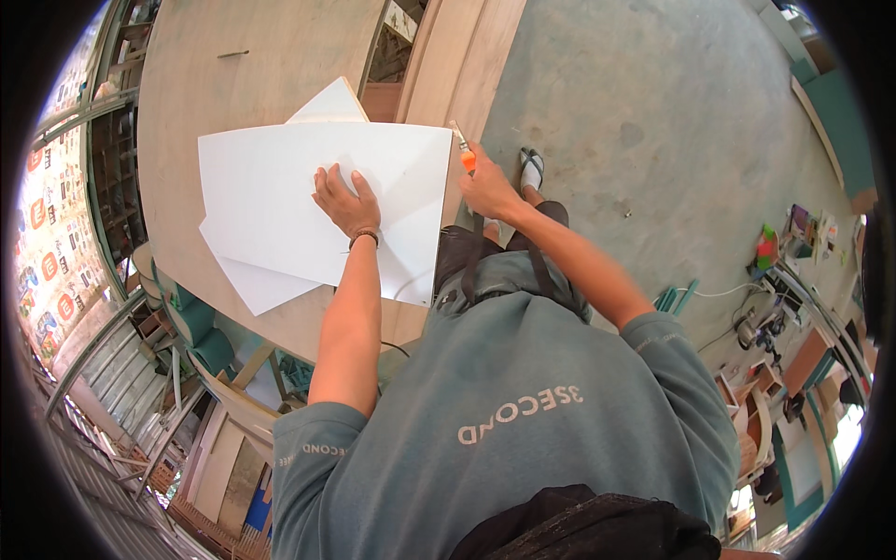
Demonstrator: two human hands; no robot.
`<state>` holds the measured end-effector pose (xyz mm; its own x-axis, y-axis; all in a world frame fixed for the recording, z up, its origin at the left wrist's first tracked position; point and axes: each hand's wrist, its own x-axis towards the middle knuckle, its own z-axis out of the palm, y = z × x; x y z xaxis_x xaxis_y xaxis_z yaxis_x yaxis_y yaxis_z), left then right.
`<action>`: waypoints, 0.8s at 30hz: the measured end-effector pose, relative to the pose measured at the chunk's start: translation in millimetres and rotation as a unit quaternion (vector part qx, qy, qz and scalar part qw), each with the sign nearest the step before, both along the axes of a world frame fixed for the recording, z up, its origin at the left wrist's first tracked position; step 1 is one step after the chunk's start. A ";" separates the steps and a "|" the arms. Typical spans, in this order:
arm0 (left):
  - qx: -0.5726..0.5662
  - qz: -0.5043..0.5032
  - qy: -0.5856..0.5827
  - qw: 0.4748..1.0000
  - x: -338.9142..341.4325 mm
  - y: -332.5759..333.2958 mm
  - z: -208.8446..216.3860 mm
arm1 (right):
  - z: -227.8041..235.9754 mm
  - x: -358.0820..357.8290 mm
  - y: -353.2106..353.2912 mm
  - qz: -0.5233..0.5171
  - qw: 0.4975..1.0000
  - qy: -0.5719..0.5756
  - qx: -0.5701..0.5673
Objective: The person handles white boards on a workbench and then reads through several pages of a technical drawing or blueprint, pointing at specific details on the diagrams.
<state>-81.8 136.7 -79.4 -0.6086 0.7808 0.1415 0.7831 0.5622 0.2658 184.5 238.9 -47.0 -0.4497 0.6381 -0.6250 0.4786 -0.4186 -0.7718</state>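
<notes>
**Gripping an orange-handled tool (469, 161) beside a white panel (294, 210)**

The fingers of the right hand (488, 190) are curled around the tool's orange handle, with a narrow, metallic-looking end pointing away from the person. That end reaches the panel's far right corner; whether it touches cannot be told. The left hand (349, 207) lies palm down near the middle of the panel, fingers slightly spread and a little bent, thumb apart. A dark bracelet (364, 238) circles the left wrist.

The panel is plain, smooth and white, with a gently bowed far edge and some soft shadow around the hand. It lies on a light wooden table (205, 84), over more white board (257, 275) set at a slant: one corner sticks out on the far side, showing a pale tan edge, and another at the lower left. Whether both corners belong to one piece is unclear.

A thin dark stick (233, 54) lies farther up the table. The grey-green shirt (560, 373) bears large pale lettering, upside down from here, with smaller print on the sleeves. At far left, a pale printed sheet (56, 243) repeats orange-red square emblems.
</notes>
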 end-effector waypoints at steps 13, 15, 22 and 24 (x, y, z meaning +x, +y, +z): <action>0.023 -0.019 0.001 1.000 -3.2 1.5 -2.5 | -48.9 52.8 37.1 0.166 0.960 -0.005 0.226; 0.023 -0.014 0.005 1.000 -2.1 -1.4 -4.2 | -41.1 41.4 21.7 0.086 0.990 0.012 0.109; 0.023 -0.012 0.021 0.999 -3.8 -5.3 -2.9 | -31.5 -29.7 -37.2 -0.176 0.984 0.026 -0.018; 0.023 -0.013 0.020 0.999 -1.1 -2.8 -1.8 | -29.2 -42.2 -42.4 -0.193 0.979 -0.010 0.058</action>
<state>-82.8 133.9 -81.2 -0.5815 0.7880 0.2023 0.8078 0.5297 0.2586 142.4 196.6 -76.2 -0.1497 0.8255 -0.5442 0.3178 -0.4811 -0.8171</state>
